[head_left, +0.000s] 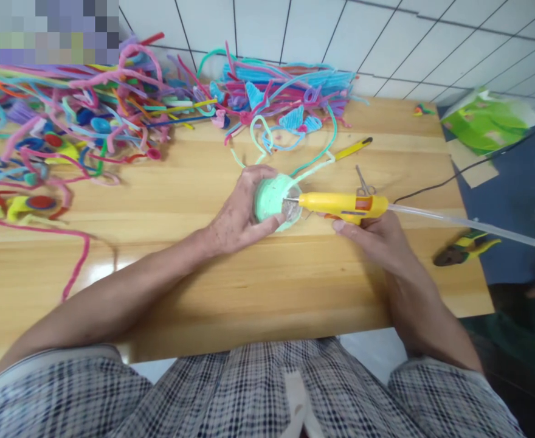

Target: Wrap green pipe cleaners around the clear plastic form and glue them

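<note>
- A person's left hand (238, 213) grasps a round, mint-green wrapped piece (270, 199) near the middle of the bench (317, 292), fingers curled round its far side and thumb along the near one.
- The right hand (379, 234) grips a yellow glue gun (345, 205), its metal nozzle at the wrapped piece; a long, translucent glue stick (472, 227) juts from the gun's back.
- Work looks partway along: fuzzy green strand covers much of the surface that shows, while a greyish, shiny patch beside the nozzle is uncovered.
- A loose pale-green strand (313, 169) leads off the piece, apparently unwound length remaining. Whether glue is flowing is too small to tell.
- Bare wood lies between the forearms, towards the bench's near edge.
- Beyond the hands, room is tighter: a yellow cutter (353, 149), small scissors (365, 181) and heaped coloured stems (112, 112) before the tiled wall (322, 30).
- Pliers (463, 248) lie near the right edge, below a black cord (450, 181) running off the bench.
</note>
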A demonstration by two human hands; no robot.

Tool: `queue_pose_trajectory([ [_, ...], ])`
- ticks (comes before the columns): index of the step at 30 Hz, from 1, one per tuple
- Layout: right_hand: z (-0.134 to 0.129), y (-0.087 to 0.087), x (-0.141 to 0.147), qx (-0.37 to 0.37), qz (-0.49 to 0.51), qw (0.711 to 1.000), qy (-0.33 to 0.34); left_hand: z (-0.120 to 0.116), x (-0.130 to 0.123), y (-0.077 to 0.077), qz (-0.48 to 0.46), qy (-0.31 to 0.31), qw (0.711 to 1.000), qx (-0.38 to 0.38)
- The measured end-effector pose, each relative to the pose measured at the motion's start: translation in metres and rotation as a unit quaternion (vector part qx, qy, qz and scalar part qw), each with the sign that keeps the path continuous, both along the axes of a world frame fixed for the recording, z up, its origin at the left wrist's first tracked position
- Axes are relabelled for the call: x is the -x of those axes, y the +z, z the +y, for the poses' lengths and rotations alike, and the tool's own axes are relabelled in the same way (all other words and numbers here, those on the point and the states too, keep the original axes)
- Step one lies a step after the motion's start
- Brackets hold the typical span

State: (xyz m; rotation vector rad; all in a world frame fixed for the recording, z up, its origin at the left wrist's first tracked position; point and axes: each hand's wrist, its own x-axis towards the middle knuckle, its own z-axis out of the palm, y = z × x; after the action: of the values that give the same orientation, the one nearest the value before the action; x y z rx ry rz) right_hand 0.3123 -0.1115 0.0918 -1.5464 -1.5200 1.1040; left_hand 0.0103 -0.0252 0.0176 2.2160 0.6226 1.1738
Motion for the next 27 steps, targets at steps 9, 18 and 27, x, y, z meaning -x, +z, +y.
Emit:
queue_pose_trajectory([
  [9,-0.0039,-0.0005,-0.001,-0.016,-0.026,0.999,0.032,-0.0023,0.0027,0.0095,0.06,-0.015,0.997,-0.041],
  [18,-0.004,-0.0006,0.0002,-0.032,-0.037,0.999,0.025,-0.0014,0.0035,0.0111,0.068,-0.008,0.997,-0.036],
  [27,-0.0036,-0.0014,0.0039,-0.035,-0.036,0.998,0.036,-0.0015,0.0039,0.0086,0.064,0.001,0.997,-0.036],
])
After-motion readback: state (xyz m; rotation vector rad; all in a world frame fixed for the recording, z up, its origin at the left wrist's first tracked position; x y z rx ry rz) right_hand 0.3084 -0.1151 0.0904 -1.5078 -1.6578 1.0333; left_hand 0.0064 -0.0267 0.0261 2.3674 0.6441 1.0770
